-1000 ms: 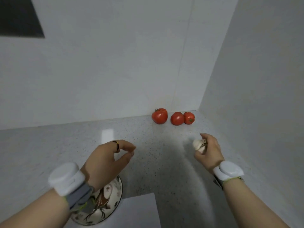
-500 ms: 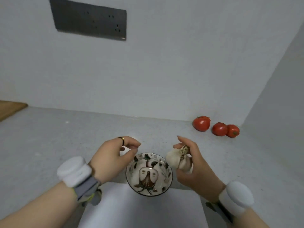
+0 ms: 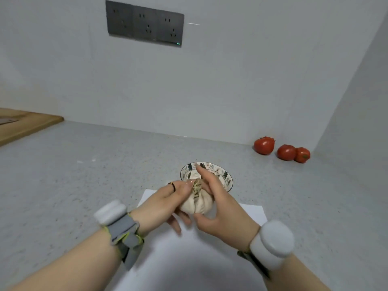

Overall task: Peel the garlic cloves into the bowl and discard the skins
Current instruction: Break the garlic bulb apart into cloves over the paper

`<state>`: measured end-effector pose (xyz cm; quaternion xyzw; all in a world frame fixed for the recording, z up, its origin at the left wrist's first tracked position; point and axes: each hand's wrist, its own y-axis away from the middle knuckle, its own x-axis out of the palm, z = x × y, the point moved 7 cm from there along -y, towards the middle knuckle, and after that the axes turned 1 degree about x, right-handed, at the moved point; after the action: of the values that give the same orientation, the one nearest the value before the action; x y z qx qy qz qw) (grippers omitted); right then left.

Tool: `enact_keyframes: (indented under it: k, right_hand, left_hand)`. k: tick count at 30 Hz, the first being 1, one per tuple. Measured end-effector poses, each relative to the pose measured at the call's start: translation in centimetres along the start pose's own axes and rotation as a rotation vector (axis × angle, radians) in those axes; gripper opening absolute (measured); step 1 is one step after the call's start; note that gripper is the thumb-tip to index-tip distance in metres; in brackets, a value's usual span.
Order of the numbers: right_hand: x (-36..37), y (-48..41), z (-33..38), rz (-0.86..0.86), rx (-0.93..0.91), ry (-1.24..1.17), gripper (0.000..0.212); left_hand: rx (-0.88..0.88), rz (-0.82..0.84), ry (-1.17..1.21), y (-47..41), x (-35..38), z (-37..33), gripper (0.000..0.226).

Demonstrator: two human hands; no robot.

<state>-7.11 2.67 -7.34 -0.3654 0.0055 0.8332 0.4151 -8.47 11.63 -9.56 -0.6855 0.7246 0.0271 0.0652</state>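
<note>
Looks down on a speckled grey counter (image 3: 84, 175) under plain white walls (image 3: 231, 91), with a dark socket panel (image 3: 144, 24) high up, a wooden board (image 3: 27, 124) far left and three tomatoes (image 3: 264, 145) in the right corner. Holds a whole garlic bulb (image 3: 197, 203) between left hand (image 3: 165, 203) and right hand (image 3: 222, 211), both curled round it, above a white paper sheet (image 3: 254, 213), just before a patterned bowl (image 3: 227, 179).
</note>
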Motion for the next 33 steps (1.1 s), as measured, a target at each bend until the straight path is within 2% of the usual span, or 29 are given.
enact_keyframes:
  k: [3,6,9,11,14,18,22,25,27,30,33]
  right_hand:
    - [1.7,0.4,0.1,0.014,-0.021,-0.022,0.069]
    - [2.4,-0.3,-0.3,-0.031,-0.015,-0.139,0.060]
    - [2.2,-1.7,-0.6,-0.135,0.009,-0.094,0.045]
    - [2.4,-2.7,-0.8,-0.138,0.040,-0.026,0.048]
    - [3.2,-3.6,-1.3,-0.090,0.060,0.078,0.038]
    - [3.6,-3.3,-1.5,-0.113,0.010,0.133,0.047]
    - [3.1,-3.0,-1.3,-0.152,0.050,0.139,0.025]
    - [3.3,-2.7,-1.1,-0.170,0.078,0.131,0.018]
    - [3.6,-2.6,-1.0,-0.176,0.058,0.141,0.024]
    - [3.3,-2.6,-0.7,-0.232,0.005,0.161,0.045]
    - [2.9,-2.6,-0.7,-0.259,0.010,0.145,0.050]
  left_hand:
    - [0.007,-0.033,-0.004,0.6,0.2,0.8,0.052]
    - [0.063,-0.128,-0.014,0.6,-0.9,0.8,0.053]
    - [0.092,-0.192,0.002,0.0,-2.2,0.8,0.048]
    - [0.078,-0.186,0.015,-0.7,-2.7,1.1,0.052]
    - [0.044,-0.182,0.036,-1.8,-3.6,2.3,0.061]
    - [0.059,-0.123,0.071,-1.9,-3.6,2.9,0.071]
    - [0.074,-0.044,0.172,-1.5,-2.4,2.8,0.061]
    - [0.042,-0.021,0.219,-1.3,-2.1,3.3,0.057]
    - [0.050,-0.033,0.237,-1.2,-2.3,3.4,0.059]
    - [0.093,-0.057,0.275,-1.3,-2.4,3.2,0.059]
    - [0.127,-0.026,0.298,-1.4,-2.1,3.1,0.063]
